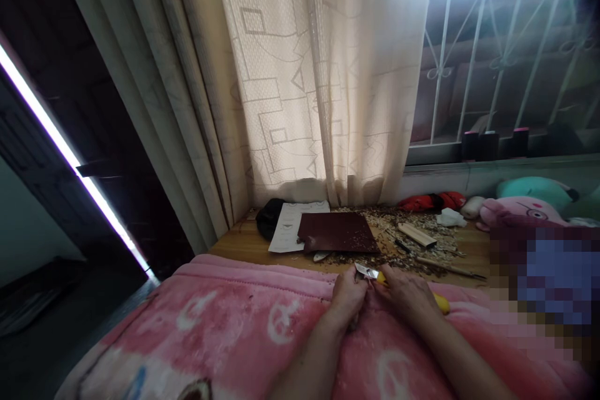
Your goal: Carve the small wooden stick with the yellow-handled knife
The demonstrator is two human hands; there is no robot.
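Note:
My right hand (407,290) is wrapped round a yellow utility knife (368,272). Its metal blade end points left, and the yellow handle's rear end shows beyond the palm. Close beside it, my left hand (347,295) is closed near the blade, thumb up. A small brownish bit shows under that hand, but what it grips is mostly hidden. Both hands are over a pink patterned blanket (234,312). Just past them, a dark red flat board (335,231) lies on the wooden table (248,244), sprinkled with wood shavings (389,223).
A printed white sheet (284,231) lies partly under the board, near a black bundle (268,215). Among the shavings are a pale wooden block (416,235), a thin stick-like tool (452,269) and crumpled tissue (450,218). A pink plush toy (520,212) sits right, beside a pixelated area.

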